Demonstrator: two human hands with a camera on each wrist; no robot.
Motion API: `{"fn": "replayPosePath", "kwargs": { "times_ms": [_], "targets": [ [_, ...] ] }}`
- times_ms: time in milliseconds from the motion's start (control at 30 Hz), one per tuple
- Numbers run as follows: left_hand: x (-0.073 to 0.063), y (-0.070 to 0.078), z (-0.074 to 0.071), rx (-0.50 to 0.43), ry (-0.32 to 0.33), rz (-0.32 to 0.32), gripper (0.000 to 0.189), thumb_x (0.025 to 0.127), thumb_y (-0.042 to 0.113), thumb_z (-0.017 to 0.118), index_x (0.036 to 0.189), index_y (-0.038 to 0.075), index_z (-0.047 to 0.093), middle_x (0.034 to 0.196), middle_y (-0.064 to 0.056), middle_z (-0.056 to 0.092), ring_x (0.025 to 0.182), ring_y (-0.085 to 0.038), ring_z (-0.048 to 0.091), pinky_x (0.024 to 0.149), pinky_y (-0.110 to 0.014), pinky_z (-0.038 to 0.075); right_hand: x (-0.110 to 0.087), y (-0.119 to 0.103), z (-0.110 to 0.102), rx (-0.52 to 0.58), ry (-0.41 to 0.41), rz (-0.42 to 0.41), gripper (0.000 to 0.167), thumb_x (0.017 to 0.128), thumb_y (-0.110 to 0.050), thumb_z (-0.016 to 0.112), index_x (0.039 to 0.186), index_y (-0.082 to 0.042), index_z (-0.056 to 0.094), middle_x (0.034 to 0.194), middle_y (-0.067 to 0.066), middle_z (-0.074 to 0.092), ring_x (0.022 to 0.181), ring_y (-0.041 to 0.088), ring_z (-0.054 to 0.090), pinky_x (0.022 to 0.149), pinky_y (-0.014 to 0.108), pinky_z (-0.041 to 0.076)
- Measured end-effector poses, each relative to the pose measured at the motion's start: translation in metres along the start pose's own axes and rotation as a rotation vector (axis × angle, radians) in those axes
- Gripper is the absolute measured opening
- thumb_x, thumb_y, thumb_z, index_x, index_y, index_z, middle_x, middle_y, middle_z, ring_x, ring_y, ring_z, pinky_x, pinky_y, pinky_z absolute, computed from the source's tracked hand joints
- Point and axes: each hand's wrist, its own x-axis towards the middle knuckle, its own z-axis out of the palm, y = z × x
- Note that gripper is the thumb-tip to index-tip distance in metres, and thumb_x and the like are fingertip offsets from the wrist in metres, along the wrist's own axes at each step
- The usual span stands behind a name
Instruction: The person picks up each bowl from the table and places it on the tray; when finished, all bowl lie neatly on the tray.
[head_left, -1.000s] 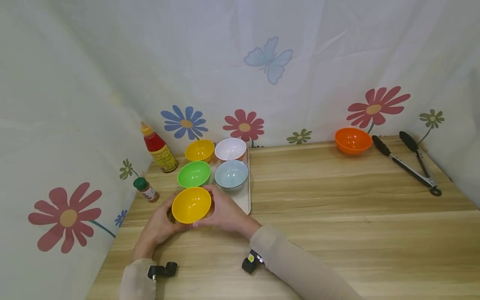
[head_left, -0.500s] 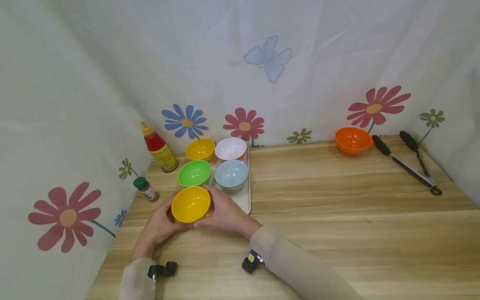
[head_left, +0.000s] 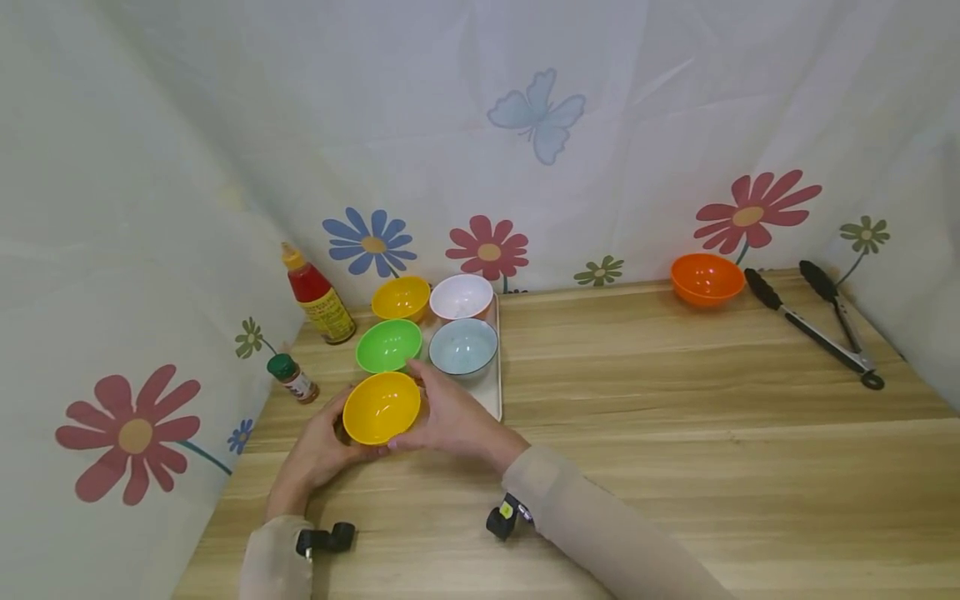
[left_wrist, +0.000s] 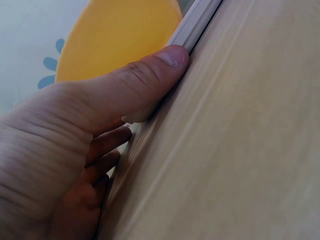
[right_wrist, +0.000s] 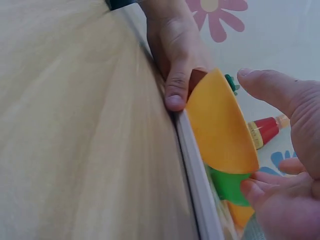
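A yellow bowl [head_left: 382,408] sits at the front left of a white tray [head_left: 491,400]. My left hand [head_left: 321,450] curves round the bowl's left side, its thumb lying along the tray's front edge in the left wrist view. Its farther fingers are partly hidden. On the right, my right hand [head_left: 459,425] is spread beside the bowl; in the right wrist view its thumb [right_wrist: 270,87] stands clear of the bowl, and its fingertips are near the rim. Behind it on the tray are a green bowl [head_left: 388,347], a pale blue bowl [head_left: 463,348], another yellow bowl [head_left: 401,300] and a white bowl [head_left: 461,298].
Left of the tray stand a red sauce bottle [head_left: 321,304] and a small green-capped jar [head_left: 292,379]. An orange bowl [head_left: 707,281] and black-tipped tongs [head_left: 817,333] lie at the back right of the wooden table [head_left: 675,450]. A flowered curtain [head_left: 585,200] hangs behind.
My right hand has loosened slightly and shifted off the bowl to the right, its fingers lifting near the pale blue bowl. The left hand and the yellow bowl stay nearly still.
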Motion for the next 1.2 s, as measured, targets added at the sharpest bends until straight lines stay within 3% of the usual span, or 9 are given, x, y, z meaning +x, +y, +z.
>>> {"fn": "replayPosePath", "kwargs": {
  "times_ms": [200,433,667,800,1000,1200],
  "targets": [
    [0.0,0.001,0.0,0.009,0.008,-0.014,0.117,0.074,0.046,0.106,0.17,0.018,0.044,0.172,-0.012,0.049,0.159,-0.041,0.043,0.135,-0.073,0.023,-0.002,-0.009,-0.015,0.028,0.024,-0.022,0.12,0.086,-0.042,0.099,0.176,-0.014,0.025,0.174,0.009,0.046,0.155,0.027,0.053,0.128,0.037,0.048],
    [0.001,0.001,0.0,0.002,0.008,-0.027,0.119,0.073,0.044,0.107,0.17,0.016,0.044,0.174,-0.014,0.046,0.161,-0.042,0.041,0.136,-0.072,0.022,-0.002,-0.014,-0.047,0.147,0.15,-0.134,0.113,0.086,-0.034,0.1,0.174,-0.016,0.032,0.17,0.007,0.05,0.154,0.024,0.054,0.128,0.036,0.047],
    [0.0,0.002,0.0,-0.023,-0.009,-0.047,0.121,0.074,0.04,0.107,0.172,0.017,0.041,0.177,-0.012,0.042,0.166,-0.04,0.034,0.138,-0.068,0.02,-0.012,-0.014,-0.1,0.222,0.299,-0.228,0.108,0.086,-0.024,0.099,0.173,-0.022,0.035,0.167,0.001,0.053,0.152,0.022,0.053,0.131,0.043,0.045],
    [0.0,0.003,0.0,-0.026,-0.01,-0.062,0.121,0.073,0.04,0.107,0.172,0.017,0.041,0.177,-0.012,0.042,0.166,-0.04,0.034,0.138,-0.067,0.021,-0.019,-0.013,-0.135,0.181,0.376,-0.254,0.109,0.087,-0.025,0.099,0.174,-0.021,0.033,0.168,0.001,0.052,0.154,0.024,0.052,0.131,0.047,0.045],
    [-0.002,0.005,0.0,-0.019,-0.009,-0.078,0.124,0.073,0.042,0.107,0.173,0.014,0.039,0.18,-0.016,0.035,0.167,-0.044,0.03,0.137,-0.069,0.02,-0.037,-0.006,-0.186,0.138,0.504,-0.29,0.115,0.084,-0.018,0.1,0.175,-0.014,0.029,0.171,0.003,0.049,0.157,0.027,0.048,0.134,0.043,0.04],
    [-0.002,0.004,0.0,-0.027,-0.009,-0.072,0.122,0.073,0.043,0.107,0.172,0.018,0.041,0.177,-0.012,0.042,0.165,-0.041,0.035,0.137,-0.069,0.02,-0.057,0.006,-0.226,0.1,0.608,-0.284,0.113,0.086,-0.017,0.099,0.175,-0.017,0.03,0.174,0.003,0.044,0.16,0.023,0.044,0.136,0.044,0.035]
  ]
}}
